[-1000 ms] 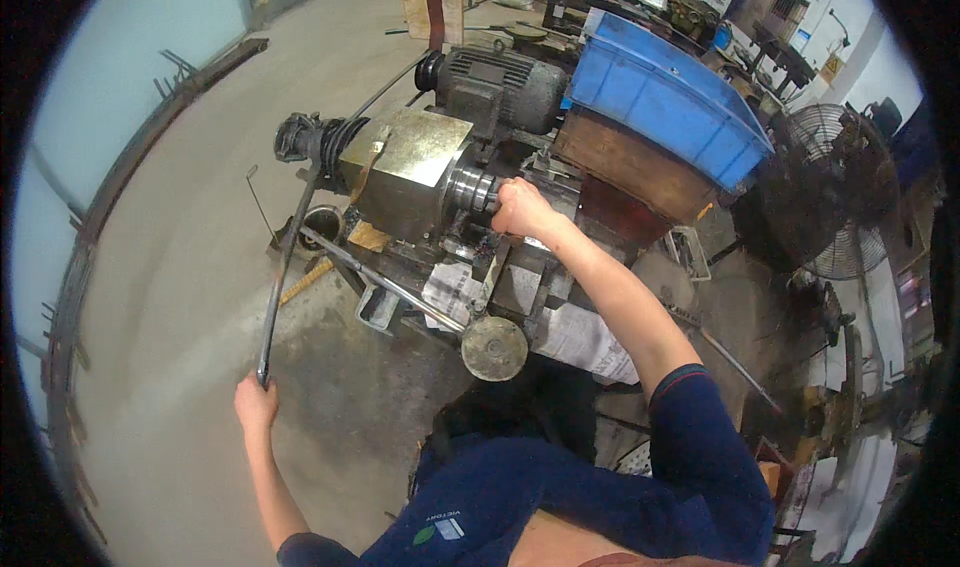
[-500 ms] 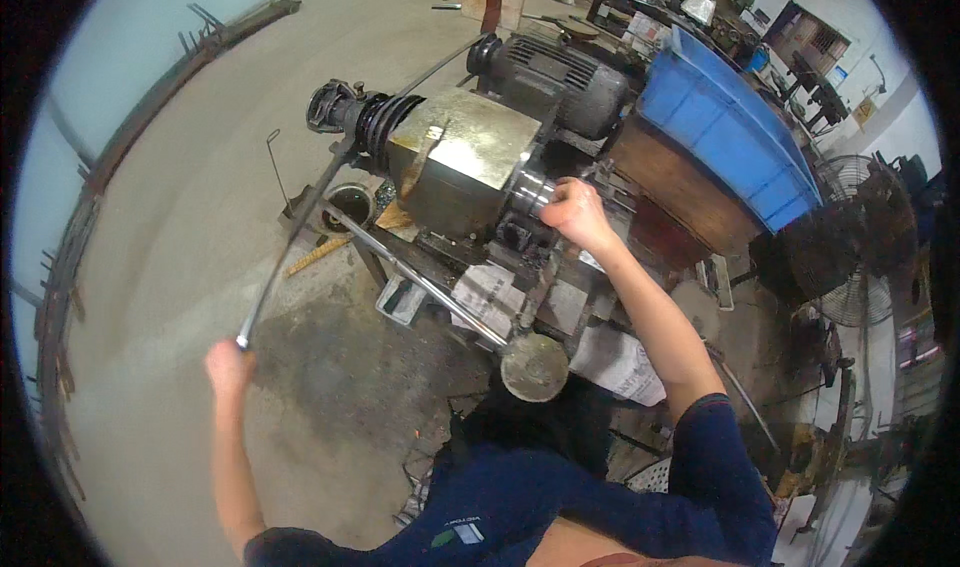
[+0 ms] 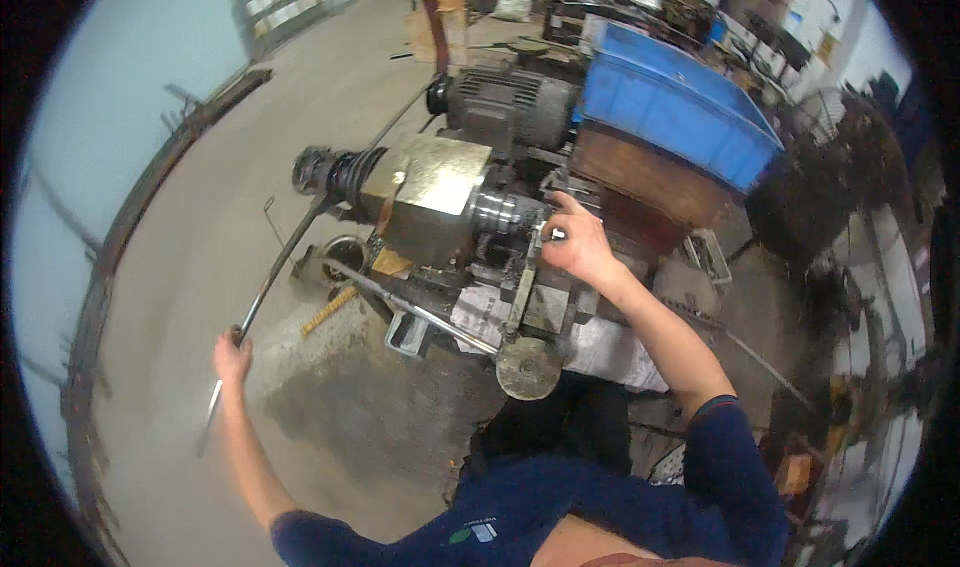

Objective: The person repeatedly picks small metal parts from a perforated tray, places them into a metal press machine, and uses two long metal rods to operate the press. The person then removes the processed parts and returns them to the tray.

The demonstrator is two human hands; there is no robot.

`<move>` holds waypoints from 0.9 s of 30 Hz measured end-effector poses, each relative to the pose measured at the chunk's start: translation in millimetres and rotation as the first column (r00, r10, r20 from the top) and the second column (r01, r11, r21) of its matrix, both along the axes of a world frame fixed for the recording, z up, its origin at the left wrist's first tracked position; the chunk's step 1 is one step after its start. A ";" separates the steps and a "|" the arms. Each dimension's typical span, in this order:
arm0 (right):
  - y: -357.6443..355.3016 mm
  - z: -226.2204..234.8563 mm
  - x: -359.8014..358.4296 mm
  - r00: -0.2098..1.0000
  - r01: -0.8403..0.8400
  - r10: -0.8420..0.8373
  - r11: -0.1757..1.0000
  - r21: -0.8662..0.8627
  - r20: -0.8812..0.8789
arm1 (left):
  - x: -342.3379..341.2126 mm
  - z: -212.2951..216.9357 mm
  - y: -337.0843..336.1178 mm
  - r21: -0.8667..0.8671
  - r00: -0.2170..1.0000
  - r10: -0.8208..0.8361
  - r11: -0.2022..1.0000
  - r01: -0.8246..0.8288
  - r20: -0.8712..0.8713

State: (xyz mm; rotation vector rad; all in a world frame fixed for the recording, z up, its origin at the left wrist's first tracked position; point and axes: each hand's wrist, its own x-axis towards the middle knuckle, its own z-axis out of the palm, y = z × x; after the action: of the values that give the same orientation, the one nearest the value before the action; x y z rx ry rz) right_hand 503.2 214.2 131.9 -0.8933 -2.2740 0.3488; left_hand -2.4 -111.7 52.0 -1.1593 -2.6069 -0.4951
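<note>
My left hand (image 3: pixel 233 359) is closed round a long metal rod (image 3: pixel 268 285), whose upper end meets the dark ringed shaft (image 3: pixel 350 179) of a machine. Below that fist the rod's shiny lower end sticks out. At the machine's other end, my right hand (image 3: pixel 582 247) is beside a bright cylindrical spindle (image 3: pixel 503 213). Its fingers curl round a small dark piece with a pale end, too small to name, and the index finger points outward. Between the shaft and the spindle sits a box-shaped metal housing (image 3: pixel 430 177) with a shiny top.
Behind the housing stands a finned electric motor (image 3: pixel 510 105). A blue plastic bin (image 3: pixel 675 102) rests on a brown wooden box (image 3: pixel 640 172) to the right. A slanting steel bar (image 3: pixel 440 322) and a round metal disc (image 3: pixel 528 369) are nearest my body. Right of the bin is a fan (image 3: pixel 820 117).
My left hand has gone from the rod's end to farther up it, so the end now shows below. My right hand has come off the spindle's end face, fingers now curled. The view has shifted.
</note>
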 end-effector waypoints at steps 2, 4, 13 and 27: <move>-16.5 8.1 41.1 0.995 -0.029 0.025 0.999 -0.039 -0.095 | 24.8 -32.0 23.6 0.482 0.984 -0.147 0.858 0.176 -0.099; -26.9 1.2 95.4 0.992 0.071 -0.072 0.997 -0.018 -0.105 | 73.7 -61.9 64.5 0.460 0.990 -0.052 0.888 -0.015 0.131; -112.9 -39.2 306.2 0.741 0.671 -0.648 0.711 -0.211 0.174 | 180.2 -184.5 171.2 -0.672 0.920 -0.335 0.635 0.380 0.204; -92.1 -124.2 500.6 0.133 0.941 -0.702 0.312 0.134 0.699 | 123.0 -92.8 146.2 0.047 0.747 -0.230 0.965 0.258 0.624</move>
State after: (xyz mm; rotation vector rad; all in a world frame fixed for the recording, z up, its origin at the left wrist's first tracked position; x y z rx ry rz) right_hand 1003.8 122.0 7.7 -2.7151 -1.7331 -0.1791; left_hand 120.7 34.6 -40.8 -1.5855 -3.0190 -1.0492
